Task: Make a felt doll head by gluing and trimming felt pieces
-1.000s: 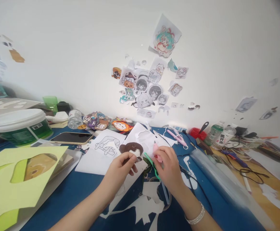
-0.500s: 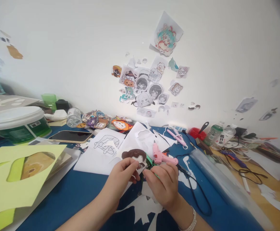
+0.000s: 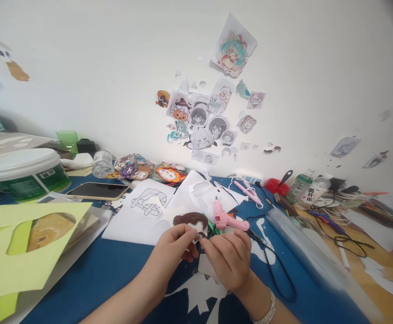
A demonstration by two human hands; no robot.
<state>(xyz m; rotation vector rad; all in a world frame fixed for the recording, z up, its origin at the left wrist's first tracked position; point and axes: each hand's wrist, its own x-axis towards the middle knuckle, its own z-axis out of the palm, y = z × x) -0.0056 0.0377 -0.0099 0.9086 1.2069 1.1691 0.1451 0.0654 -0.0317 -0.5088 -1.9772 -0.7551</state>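
Between the thumb and fingers of my left hand is a cut-out paper figure with brown hair and a pale face. My right hand is closed, its thumb and fingertips pinched at the figure's lower right edge. Whatever those fingers grip is too small or too hidden to name. Just beyond my right hand lies a pink hot glue gun. White paper scraps lie below both hands on the blue table surface.
Line-drawing sheets and a phone lie to the left, with a white-lidded tub and yellow cut card beyond them. To the right are a black cable, a clear plastic sleeve and bottles.
The cut-out figure has shifted slightly right and down in my left hand. A green bit that showed at my right fingers is no longer visible there. The glue gun has stayed put.
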